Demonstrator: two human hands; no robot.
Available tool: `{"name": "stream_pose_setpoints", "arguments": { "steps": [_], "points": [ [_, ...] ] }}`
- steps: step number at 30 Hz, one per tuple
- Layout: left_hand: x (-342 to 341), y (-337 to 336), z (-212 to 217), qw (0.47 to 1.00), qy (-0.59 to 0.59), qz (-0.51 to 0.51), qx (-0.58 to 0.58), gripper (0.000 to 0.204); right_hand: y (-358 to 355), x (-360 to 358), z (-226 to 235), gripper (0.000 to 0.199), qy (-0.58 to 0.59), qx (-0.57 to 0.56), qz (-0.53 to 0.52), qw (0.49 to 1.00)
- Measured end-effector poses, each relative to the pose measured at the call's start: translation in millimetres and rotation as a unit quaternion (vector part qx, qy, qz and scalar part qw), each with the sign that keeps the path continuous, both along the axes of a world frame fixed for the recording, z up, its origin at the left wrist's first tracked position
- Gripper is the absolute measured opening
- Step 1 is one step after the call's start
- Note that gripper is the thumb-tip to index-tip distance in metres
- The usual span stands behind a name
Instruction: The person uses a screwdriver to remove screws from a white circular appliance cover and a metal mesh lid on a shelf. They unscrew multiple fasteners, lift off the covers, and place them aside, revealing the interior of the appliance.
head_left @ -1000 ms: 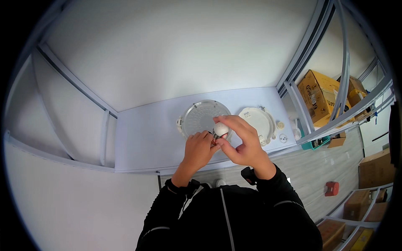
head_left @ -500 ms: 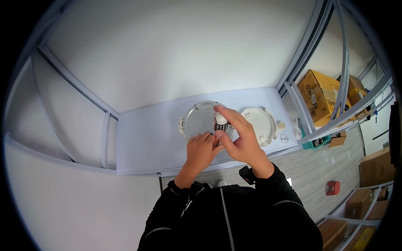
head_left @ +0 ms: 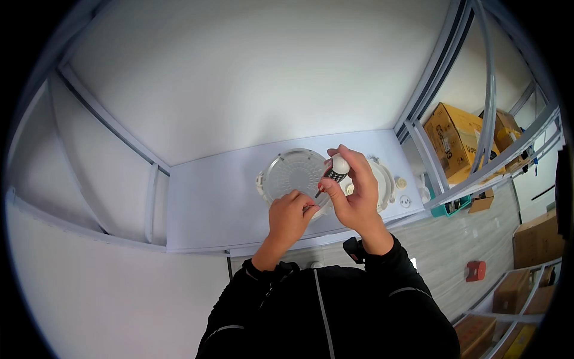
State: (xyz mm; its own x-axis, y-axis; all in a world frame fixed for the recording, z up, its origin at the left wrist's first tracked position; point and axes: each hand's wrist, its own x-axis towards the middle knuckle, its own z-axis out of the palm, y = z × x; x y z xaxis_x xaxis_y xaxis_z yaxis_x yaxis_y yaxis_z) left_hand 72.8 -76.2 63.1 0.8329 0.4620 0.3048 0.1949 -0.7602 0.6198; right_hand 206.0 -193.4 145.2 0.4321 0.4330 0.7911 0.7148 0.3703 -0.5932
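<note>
My right hand [head_left: 354,197] grips a screwdriver [head_left: 337,169] with a white-ended, black-and-red handle; its thin shaft slants down to the left. Close to the shaft's tip, my left hand [head_left: 288,214] has its fingers pinched together, and whatever lies between them is too small to make out. Below both hands is a round, clear-bottomed appliance part [head_left: 293,170] with a pale rim and a side lug. To its right, partly behind my right hand, a white round cover [head_left: 382,179] lies on the white table [head_left: 203,197].
A small beige round piece [head_left: 401,182] and a clear disc-like piece [head_left: 405,201] lie at the table's right end. Grey frame posts [head_left: 427,152] rise at that side. Beyond stand cardboard boxes [head_left: 455,143], a teal basket [head_left: 449,207] and a red stool [head_left: 476,271] on the floor.
My right hand has moved slightly right with the screwdriver, drawing it away from my left hand, so the shaft now shows. My left hand stays nearly in place, still pinched.
</note>
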Motion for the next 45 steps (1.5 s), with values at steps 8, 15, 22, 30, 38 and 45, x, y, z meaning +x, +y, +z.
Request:
{"name": "stream_pose_setpoints", "arguments": {
  "steps": [8,15,22,30,38,45],
  "points": [
    [-6.9,5.5,4.2,0.998,-0.02,-0.052,-0.025,0.039,-7.2,5.8,-2.4,0.058,0.009,0.01,-0.012,1.0],
    [-29.2,39.1,15.6,0.994,-0.074,-0.071,0.048,0.049,-11.4,8.8,-4.8,0.059,0.027,0.01,-0.008,1.0],
    [-41.9,62.5,0.1,0.993,-0.083,-0.076,0.036,0.038,-9.6,10.5,-7.4,0.06,0.02,0.015,0.002,1.0],
    [-33.4,44.8,-9.0,0.99,-0.08,-0.04,0.106,0.038,-11.3,10.3,-4.7,0.059,0.013,0.021,0.007,1.0],
    [-8.9,18.6,-25.4,0.982,-0.119,0.07,0.131,0.042,-19.5,8.5,-4.6,0.062,0.006,0.008,-0.003,1.0],
    [0.4,6.6,-28.1,0.974,-0.104,0.133,0.153,0.042,-21.6,3.6,-6.8,0.07,0.054,0.019,0.035,0.998]
  ]
}}
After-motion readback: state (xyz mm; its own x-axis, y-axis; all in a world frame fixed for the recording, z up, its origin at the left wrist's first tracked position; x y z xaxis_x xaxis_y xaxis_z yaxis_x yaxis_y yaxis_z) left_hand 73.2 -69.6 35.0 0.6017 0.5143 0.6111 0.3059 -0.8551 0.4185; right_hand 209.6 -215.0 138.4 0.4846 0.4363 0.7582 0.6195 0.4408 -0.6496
